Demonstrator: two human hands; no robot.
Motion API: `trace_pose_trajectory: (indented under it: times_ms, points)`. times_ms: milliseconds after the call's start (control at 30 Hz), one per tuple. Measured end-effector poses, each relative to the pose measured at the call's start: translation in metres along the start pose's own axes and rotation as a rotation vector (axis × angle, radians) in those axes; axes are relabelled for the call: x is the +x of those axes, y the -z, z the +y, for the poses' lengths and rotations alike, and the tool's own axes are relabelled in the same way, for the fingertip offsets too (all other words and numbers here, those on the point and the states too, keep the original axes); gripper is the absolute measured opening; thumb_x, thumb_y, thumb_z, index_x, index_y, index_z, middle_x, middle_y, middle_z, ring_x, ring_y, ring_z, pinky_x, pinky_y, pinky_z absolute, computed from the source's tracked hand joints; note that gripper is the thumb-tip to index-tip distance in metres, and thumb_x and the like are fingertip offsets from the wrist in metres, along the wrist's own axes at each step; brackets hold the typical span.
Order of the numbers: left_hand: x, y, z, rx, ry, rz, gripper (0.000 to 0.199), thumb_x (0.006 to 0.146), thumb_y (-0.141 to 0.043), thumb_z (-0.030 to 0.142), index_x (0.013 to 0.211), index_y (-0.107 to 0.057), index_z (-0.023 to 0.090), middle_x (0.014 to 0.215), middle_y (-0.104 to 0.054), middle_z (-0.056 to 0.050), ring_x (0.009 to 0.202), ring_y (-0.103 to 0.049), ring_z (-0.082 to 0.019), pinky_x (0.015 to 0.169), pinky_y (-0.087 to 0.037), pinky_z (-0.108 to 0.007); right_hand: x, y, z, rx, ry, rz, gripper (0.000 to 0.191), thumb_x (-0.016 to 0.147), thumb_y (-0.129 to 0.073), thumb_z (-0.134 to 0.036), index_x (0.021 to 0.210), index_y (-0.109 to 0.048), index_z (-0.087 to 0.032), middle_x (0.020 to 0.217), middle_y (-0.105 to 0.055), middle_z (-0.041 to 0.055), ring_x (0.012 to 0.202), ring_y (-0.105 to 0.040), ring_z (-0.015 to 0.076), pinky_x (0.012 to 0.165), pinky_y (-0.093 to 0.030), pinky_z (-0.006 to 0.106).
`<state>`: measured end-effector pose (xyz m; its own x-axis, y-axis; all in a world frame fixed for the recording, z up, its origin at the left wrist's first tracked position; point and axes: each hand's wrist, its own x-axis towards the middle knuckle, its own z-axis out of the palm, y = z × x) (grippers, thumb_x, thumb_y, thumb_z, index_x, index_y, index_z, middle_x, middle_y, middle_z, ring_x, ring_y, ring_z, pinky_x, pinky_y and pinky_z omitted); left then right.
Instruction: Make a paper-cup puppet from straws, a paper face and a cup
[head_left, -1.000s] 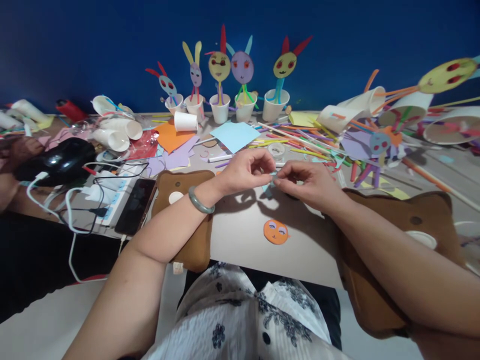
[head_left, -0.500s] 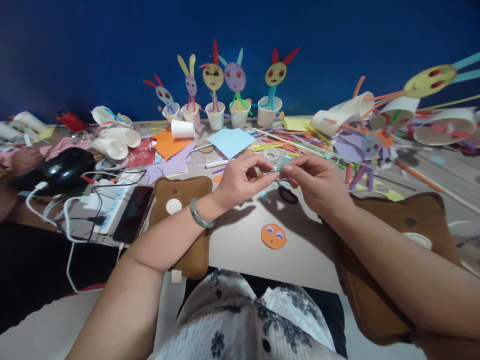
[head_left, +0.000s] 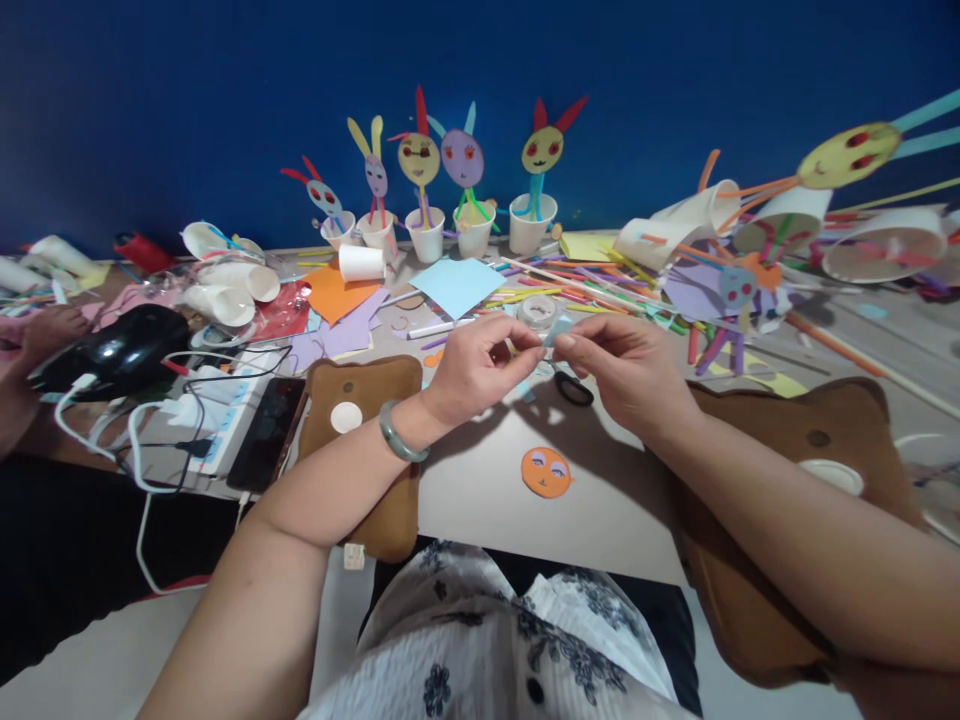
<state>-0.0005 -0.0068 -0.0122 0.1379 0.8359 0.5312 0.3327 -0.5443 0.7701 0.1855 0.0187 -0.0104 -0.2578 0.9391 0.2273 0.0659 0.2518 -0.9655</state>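
My left hand (head_left: 484, 372) is closed in a pinch, its fingertips at the edge of a small light blue paper piece (head_left: 557, 331). My right hand (head_left: 626, 372) pinches the same piece from the other side, thumb against fingers. Black-handled scissors (head_left: 574, 389) lie just below the fingertips, their blades partly hidden. Nearer to me an orange paper face (head_left: 546, 472) with purple eyelids lies flat on the table. A roll of clear tape (head_left: 538, 311) rests behind the hands.
Brown cushions (head_left: 379, 500) flank the work spot. Behind stand paper cups (head_left: 532, 222) with paper-faced figures, beside a light blue sheet (head_left: 457, 287) and coloured sticks. A power strip (head_left: 238, 420), a phone (head_left: 268, 432) and a person's hand (head_left: 56, 335) are at left.
Both hands have shifted slightly, with the fingertips closer together around the blue piece. The camera view has moved a little.
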Motion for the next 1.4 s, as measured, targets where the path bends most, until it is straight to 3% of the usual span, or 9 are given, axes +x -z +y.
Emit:
trace_pose_trajectory:
  times_ms: [200, 400, 633, 833, 1100, 1400]
  points:
    - [0.000, 0.001, 0.000, 0.098, -0.070, -0.011, 0.016, 0.091, -0.066, 0.030, 0.080, -0.063, 0.018, 0.075, -0.065, -0.001, 0.065, -0.053, -0.011, 0.065, -0.045, -0.027, 0.000, -0.001, 0.002, 0.062, 0.009, -0.027, 0.028, 0.079, -0.080, -0.045, 0.067, -0.067, -0.023, 0.061, -0.061, -0.0019, 0.055, -0.049, 0.0123, 0.056, -0.040, 0.030]
    - [0.000, 0.000, -0.004, 0.092, -0.261, 0.032, 0.017, 0.091, -0.066, 0.028, 0.078, -0.063, 0.018, 0.069, -0.062, 0.001, 0.060, -0.050, -0.009, 0.059, -0.042, -0.024, -0.001, 0.001, 0.008, 0.150, -0.096, -0.052, 0.028, 0.080, -0.079, -0.036, 0.065, -0.061, -0.022, 0.055, -0.052, -0.0034, 0.051, -0.041, 0.0106, 0.049, -0.030, 0.028]
    - [0.000, -0.001, -0.004, 0.091, -0.399, 0.047, 0.007, 0.091, -0.062, 0.017, 0.084, -0.063, 0.018, 0.075, -0.066, -0.001, 0.068, -0.058, -0.010, 0.067, -0.046, -0.024, -0.001, 0.002, 0.010, 0.217, -0.122, -0.070, 0.028, 0.083, -0.074, -0.028, 0.061, -0.057, -0.022, 0.050, -0.046, -0.0040, 0.052, -0.040, 0.0117, 0.052, -0.027, 0.029]
    - [0.000, -0.001, -0.006, 0.130, -0.395, 0.063, 0.008, 0.092, -0.064, 0.026, 0.091, -0.063, 0.018, 0.078, -0.067, -0.001, 0.063, -0.055, -0.010, 0.065, -0.046, -0.025, 0.000, 0.001, 0.005, 0.162, -0.079, -0.058, 0.030, 0.082, -0.075, -0.031, 0.061, -0.057, -0.022, 0.053, -0.049, -0.0036, 0.054, -0.041, 0.0118, 0.055, -0.031, 0.030]
    - [-0.002, -0.001, -0.008, 0.152, -0.357, 0.020, 0.010, 0.094, -0.061, 0.025, 0.089, -0.064, 0.018, 0.081, -0.070, -0.003, 0.075, -0.063, -0.012, 0.069, -0.048, -0.026, -0.002, -0.002, -0.003, 0.065, -0.018, -0.029, 0.029, 0.077, -0.079, -0.037, 0.061, -0.060, -0.021, 0.056, -0.052, -0.0030, 0.053, -0.042, 0.0110, 0.053, -0.031, 0.029]
    - [-0.003, 0.000, -0.006, 0.243, -0.343, -0.016, 0.016, 0.099, -0.054, 0.030, 0.092, -0.061, 0.017, 0.084, -0.068, -0.004, 0.079, -0.063, -0.013, 0.071, -0.049, -0.026, -0.002, 0.002, 0.007, 0.135, -0.034, -0.077, 0.029, 0.082, -0.077, -0.038, 0.063, -0.061, -0.022, 0.054, -0.051, -0.0030, 0.055, -0.043, 0.0125, 0.055, -0.032, 0.030]
